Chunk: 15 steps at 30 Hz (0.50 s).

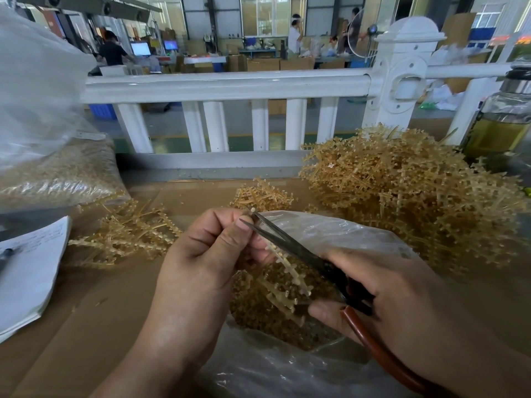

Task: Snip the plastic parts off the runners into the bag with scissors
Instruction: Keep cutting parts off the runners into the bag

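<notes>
Runners (416, 202) are lying heaped on the table (100, 311) at two o'clock, within easy reach of the right hand, probably as the uncut stock. A full bag (57, 173) is sitting at ten o'clock. A smaller heap (126, 234) at nine o'clock looks like the discard pile. The open bag (330, 234) is spreading from centre to six o'clock, under both hands, so cut parts (267, 320) are dropping straight in.

The left hand (207, 254) is holding one runner (290, 271) over the bag's mouth, its fingers (230, 225) pinching the top end so the branches hang free. The right hand (402, 297) is gripping the scissors (287, 242) by the handles, fingers curled round them. The blades are standing slightly apart around the runner's tip at twelve o'clock, seemingly about to snip a part there.
</notes>
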Tool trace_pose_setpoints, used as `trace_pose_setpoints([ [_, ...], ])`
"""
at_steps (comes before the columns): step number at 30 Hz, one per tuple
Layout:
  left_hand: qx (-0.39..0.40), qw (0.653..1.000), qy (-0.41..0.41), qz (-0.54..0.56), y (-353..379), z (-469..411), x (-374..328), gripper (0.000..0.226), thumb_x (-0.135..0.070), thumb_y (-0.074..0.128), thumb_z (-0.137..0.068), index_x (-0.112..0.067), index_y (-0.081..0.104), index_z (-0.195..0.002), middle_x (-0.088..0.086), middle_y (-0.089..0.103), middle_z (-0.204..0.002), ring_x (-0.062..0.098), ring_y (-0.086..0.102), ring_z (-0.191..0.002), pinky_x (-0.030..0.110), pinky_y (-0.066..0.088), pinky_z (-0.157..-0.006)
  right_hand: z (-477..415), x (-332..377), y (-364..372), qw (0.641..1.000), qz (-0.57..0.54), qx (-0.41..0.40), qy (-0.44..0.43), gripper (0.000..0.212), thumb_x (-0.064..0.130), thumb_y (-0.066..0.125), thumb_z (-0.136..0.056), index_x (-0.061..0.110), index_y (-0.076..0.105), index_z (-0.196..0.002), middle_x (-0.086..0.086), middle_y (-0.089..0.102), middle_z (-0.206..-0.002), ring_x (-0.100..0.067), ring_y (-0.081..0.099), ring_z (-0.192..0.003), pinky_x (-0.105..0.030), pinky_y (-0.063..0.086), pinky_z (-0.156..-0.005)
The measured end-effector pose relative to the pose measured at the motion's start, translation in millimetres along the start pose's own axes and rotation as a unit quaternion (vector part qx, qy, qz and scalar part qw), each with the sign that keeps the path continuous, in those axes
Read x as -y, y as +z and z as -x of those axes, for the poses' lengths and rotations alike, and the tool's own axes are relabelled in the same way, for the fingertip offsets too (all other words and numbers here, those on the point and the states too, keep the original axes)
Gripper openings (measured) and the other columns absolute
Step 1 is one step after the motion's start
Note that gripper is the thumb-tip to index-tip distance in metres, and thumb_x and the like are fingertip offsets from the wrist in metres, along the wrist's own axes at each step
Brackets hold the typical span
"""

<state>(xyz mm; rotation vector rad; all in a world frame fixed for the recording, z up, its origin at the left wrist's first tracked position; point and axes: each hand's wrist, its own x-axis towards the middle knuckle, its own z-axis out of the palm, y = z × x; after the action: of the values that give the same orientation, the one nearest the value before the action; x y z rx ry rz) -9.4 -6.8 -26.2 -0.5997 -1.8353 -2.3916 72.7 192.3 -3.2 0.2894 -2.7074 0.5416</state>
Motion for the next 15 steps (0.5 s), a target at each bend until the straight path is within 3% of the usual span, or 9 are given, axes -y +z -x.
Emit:
trace_pose_setpoints([
  [10, 0.009, 1.0, 0.015, 0.008, 2.9, -0.1, -1.7, 0.018, -0.025, 0.062, -0.09, -0.022, 0.068, -0.073, 0.006, 0.065, -0.073, 0.019, 0.063, -0.069, 0.023, 0.053, -0.068, -0.8, -2.8, -0.9, 1.0, -0.004, -0.01, -0.006, 0.053, 0.077, 0.046, -0.083, 0.03, 0.067, -0.098, 0.017, 0.061, -0.073, -0.003, 0.058, -0.065, -0.027, 0.047, -0.054],
  [15, 0.008, 1.0, 0.019, -0.016, 1.0, 0.9, -1.2, 0.018, -0.027, 0.061, -0.091, -0.022, 0.069, -0.076, 0.007, 0.066, -0.074, 0.019, 0.064, -0.071, 0.025, 0.054, -0.07, -1.4, -1.1, -2.9, 1.0, -0.011, 0.004, -0.001, 0.051, 0.078, 0.043, -0.083, 0.036, 0.067, -0.098, 0.02, 0.055, -0.064, 0.001, 0.055, -0.06, -0.016, 0.04, -0.048],
])
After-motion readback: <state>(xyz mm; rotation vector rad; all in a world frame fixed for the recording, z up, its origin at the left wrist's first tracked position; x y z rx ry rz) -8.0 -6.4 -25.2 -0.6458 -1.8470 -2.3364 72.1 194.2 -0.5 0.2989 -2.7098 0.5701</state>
